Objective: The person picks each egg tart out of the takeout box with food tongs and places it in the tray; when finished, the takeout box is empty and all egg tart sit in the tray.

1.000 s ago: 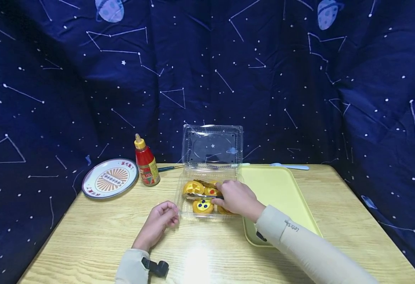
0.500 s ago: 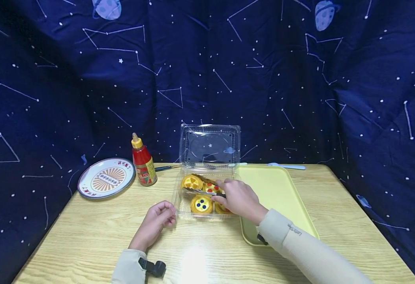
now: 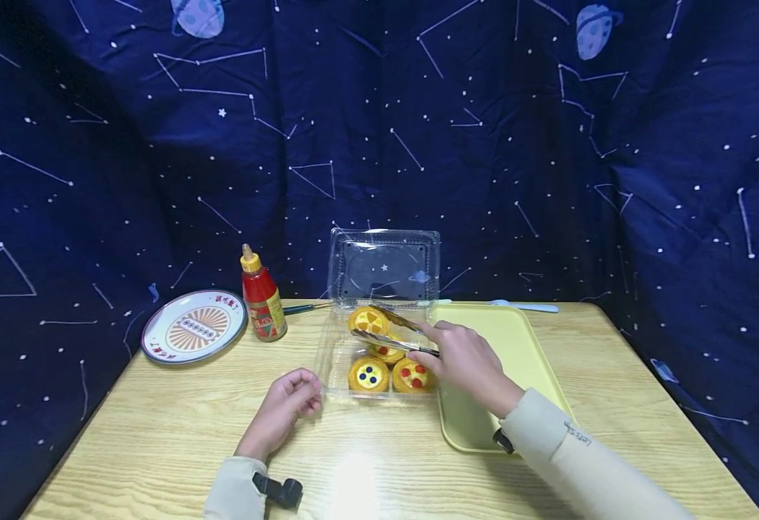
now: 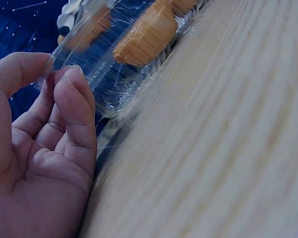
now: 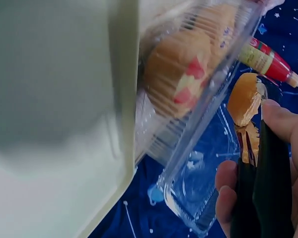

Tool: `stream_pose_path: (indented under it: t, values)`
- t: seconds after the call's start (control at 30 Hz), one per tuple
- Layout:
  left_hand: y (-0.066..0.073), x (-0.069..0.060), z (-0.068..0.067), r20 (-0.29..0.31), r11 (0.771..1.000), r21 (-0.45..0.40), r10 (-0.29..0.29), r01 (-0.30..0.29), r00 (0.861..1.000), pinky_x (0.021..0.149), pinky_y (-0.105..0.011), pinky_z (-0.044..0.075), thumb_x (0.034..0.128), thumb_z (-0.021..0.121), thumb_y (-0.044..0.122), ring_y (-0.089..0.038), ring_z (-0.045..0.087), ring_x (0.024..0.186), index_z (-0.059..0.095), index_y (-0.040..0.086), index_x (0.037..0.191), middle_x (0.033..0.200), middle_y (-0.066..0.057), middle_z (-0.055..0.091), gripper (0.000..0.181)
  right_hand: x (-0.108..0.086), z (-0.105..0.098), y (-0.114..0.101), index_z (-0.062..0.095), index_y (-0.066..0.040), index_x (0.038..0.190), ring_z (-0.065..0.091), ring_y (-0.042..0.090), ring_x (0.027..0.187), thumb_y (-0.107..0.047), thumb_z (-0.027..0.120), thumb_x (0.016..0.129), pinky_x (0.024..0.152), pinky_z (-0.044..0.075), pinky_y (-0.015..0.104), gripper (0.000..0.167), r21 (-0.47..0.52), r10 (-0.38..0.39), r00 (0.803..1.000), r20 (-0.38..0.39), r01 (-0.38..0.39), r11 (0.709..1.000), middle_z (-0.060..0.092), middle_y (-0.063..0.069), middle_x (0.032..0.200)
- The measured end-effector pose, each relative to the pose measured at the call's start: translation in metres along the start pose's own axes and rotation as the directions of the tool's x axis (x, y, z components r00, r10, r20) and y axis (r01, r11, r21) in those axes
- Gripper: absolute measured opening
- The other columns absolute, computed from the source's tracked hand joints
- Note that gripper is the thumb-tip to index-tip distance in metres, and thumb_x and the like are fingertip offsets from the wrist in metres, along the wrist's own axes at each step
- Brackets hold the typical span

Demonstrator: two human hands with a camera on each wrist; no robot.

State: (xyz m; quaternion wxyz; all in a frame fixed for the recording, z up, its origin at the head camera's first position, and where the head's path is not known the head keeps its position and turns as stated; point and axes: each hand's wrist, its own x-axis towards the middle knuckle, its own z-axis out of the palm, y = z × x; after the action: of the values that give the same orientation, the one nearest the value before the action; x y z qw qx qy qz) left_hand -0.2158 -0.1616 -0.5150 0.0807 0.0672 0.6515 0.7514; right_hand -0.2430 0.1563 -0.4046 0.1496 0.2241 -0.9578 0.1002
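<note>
With the left hand [image 3: 282, 410] I'm pinching the near-left rim of a clear clamshell container [image 3: 335, 374], and with the right hand [image 3: 469, 362] — fingers wrapped round black-handled tongs [image 3: 387, 340] — I'm gripping a tart [image 3: 367, 319] topped with orange wedges, over the container's far half. Behind it, the open lid [image 3: 384, 267] is standing up.

And there's the dark blue curtain [image 3: 379, 159], stars, planets and white constellation lines right across the back! Over on the left of the table [image 3: 158, 440], a patterned white plate [image 3: 170, 313]; just beside it, the red sauce bottle [image 3: 263, 305], upright, yellow-capped. Far right edge, a pale blue fork [image 3: 531, 307], lying flat!
</note>
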Motion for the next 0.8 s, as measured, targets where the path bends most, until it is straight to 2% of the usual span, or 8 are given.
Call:
stream_pose_path:
  t: [0.13, 0.27, 0.43, 0.67, 0.8]
  values:
    - [0.002, -0.001, -0.002, 0.000, 1.000, 0.005, 0.005, -0.005, 1.000, 0.063, -0.024, 0.049, 0.0963, 0.061, 0.011, -0.016, 0.059, 0.073, 0.055, -0.002, 0.096, 0.084, -0.009, 0.059, 0.015, -0.004, -0.006, 0.007, 0.063, -0.019, 0.133, 0.058, 0.018, 0.064, -0.051, 0.073, 0.085, 0.052, 0.047, 0.036, 0.058, 0.003, -0.013, 0.999, -0.038, 0.013, 1.000, 0.065, -0.001, 0.086]
    - [0.002, -0.002, -0.001, 0.009, 1.000, 0.004, 0.004, -0.004, 1.000, 0.063, -0.023, 0.049, 0.0968, 0.061, 0.012, -0.015, 0.058, 0.073, 0.054, -0.001, 0.096, 0.084, -0.009, 0.059, 0.014, -0.009, -0.010, 0.016, 0.064, -0.020, 0.132, 0.052, 0.014, 0.060, -0.050, 0.074, 0.084, 0.049, 0.042, 0.033, 0.058, -0.006, -0.017, 0.998, -0.060, 0.017, 1.000, 0.062, -0.003, 0.081]
    - [0.000, -0.002, -0.001, 0.012, 1.000, 0.001, -0.001, 0.001, 1.000, 0.063, -0.023, 0.049, 0.0967, 0.061, 0.011, -0.015, 0.058, 0.072, 0.054, -0.002, 0.096, 0.084, -0.009, 0.059, 0.014, -0.014, -0.015, 0.028, 0.064, -0.018, 0.132, 0.057, 0.018, 0.062, -0.052, 0.072, 0.085, 0.049, 0.043, 0.034, 0.059, -0.013, -0.023, 0.996, -0.088, 0.022, 1.000, 0.066, -0.001, 0.085]
    - [0.001, 0.000, -0.001, -0.001, 1.000, 0.028, -0.007, 0.007, 1.000, 0.062, -0.024, 0.049, 0.0944, 0.061, 0.008, -0.015, 0.059, 0.071, 0.056, -0.001, 0.095, 0.081, -0.008, 0.060, 0.010, -0.020, -0.026, 0.048, 0.065, -0.016, 0.130, 0.064, 0.026, 0.071, -0.047, 0.074, 0.085, 0.055, 0.049, 0.044, 0.055, -0.030, -0.010, 0.992, -0.126, 0.006, 1.000, 0.067, 0.002, 0.086]
    - [0.001, -0.001, -0.002, 0.000, 0.999, 0.045, -0.010, 0.010, 1.000, 0.062, -0.025, 0.050, 0.0933, 0.060, 0.005, -0.016, 0.059, 0.070, 0.056, -0.001, 0.094, 0.081, -0.009, 0.060, 0.007, -0.024, -0.032, 0.060, 0.065, -0.015, 0.130, 0.066, 0.030, 0.074, -0.047, 0.073, 0.086, 0.054, 0.050, 0.047, 0.055, -0.043, 0.007, 0.992, -0.127, -0.012, 0.999, 0.069, 0.006, 0.093]
